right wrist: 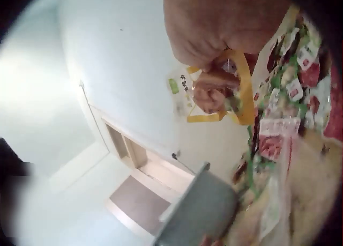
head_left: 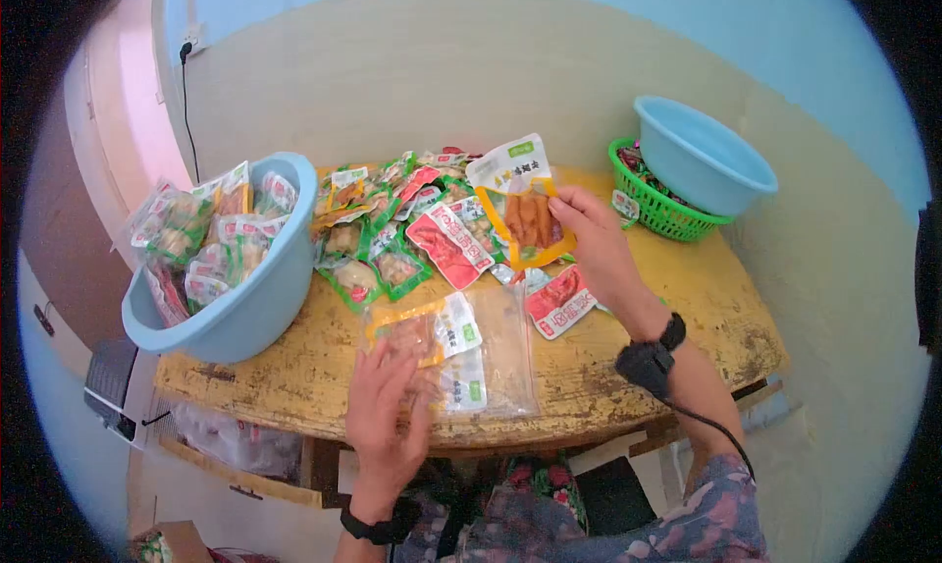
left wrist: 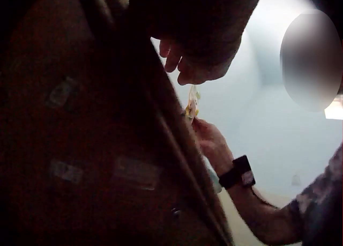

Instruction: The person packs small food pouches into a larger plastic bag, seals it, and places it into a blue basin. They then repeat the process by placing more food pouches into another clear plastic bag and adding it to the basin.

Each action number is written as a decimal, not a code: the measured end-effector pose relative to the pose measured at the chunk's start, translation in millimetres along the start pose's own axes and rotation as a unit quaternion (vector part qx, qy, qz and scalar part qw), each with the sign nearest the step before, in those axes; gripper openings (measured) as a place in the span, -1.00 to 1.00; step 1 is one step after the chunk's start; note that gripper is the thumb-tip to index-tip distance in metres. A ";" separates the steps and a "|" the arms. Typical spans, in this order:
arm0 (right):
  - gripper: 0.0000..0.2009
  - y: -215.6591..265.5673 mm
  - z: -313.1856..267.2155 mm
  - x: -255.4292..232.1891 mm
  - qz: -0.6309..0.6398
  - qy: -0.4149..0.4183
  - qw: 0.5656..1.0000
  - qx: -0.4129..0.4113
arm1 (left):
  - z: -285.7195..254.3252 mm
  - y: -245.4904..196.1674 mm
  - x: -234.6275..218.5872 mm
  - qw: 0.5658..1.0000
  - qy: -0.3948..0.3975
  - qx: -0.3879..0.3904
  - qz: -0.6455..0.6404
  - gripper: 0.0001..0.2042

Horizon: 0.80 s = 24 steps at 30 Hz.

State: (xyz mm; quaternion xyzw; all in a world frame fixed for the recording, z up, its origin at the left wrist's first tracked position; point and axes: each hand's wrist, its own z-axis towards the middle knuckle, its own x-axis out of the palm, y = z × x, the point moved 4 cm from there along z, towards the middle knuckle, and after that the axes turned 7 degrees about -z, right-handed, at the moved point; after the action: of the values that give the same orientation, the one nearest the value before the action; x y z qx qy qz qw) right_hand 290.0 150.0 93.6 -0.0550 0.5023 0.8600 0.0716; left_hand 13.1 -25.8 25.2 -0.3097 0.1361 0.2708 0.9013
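My right hand point(head_left: 594, 239) pinches the side edge of a yellow-bordered snack packet point(head_left: 530, 214), raised over the pile; brown food shows through its clear window. The same packet point(right wrist: 214, 98) hangs under the right hand point(right wrist: 225, 26) in the right wrist view. At the front of the table, my left hand point(head_left: 388, 416) has loosely extended fingers at the lower edge of another yellow-bordered packet point(head_left: 417, 332). That packet lies on a clear plastic bag point(head_left: 510, 367), with a further white-labelled packet point(head_left: 466, 386) at the bag's lower part. The left wrist view is mostly dark.
Green- and red-edged packets point(head_left: 397, 268) are heaped along the back of the worn yellow table point(head_left: 255, 381). A blue basin point(head_left: 285, 298) of packets stands at left. At right, a blue basin point(head_left: 702, 160) rests tilted on a green basket point(head_left: 677, 219). A red packet point(head_left: 559, 303) lies right of the bag.
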 end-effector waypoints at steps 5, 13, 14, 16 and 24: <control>-0.79 41.8 -77.9 31.8 0.103 0.021 0.991 0.079 | 18.1 -35.2 -0.9 0.982 -0.029 -0.102 -0.155 -0.49; -0.72 53.6 -145.4 56.8 0.124 0.048 0.989 0.069 | 17.4 -48.3 40.7 0.817 -0.045 -0.284 -0.499 -0.64; -0.68 55.5 -145.5 50.3 0.129 0.059 0.988 0.064 | 13.8 -46.0 37.9 0.808 -0.039 -0.304 -0.503 -0.66; -0.61 63.1 -142.5 33.6 0.139 0.095 0.984 0.065 | 8.2 -37.6 24.3 0.869 0.045 -0.251 -0.424 -0.71; -0.75 57.2 -162.9 -25.2 -0.055 0.209 0.964 0.156 | 1.6 -55.5 24.7 0.900 0.249 -0.155 -0.322 -0.69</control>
State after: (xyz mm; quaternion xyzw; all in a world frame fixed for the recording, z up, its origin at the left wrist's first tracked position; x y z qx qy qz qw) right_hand 308.3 -21.5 67.1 -0.2494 0.6302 0.7350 0.0198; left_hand 65.1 -51.6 43.1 -0.5295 0.2053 -0.1020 0.8168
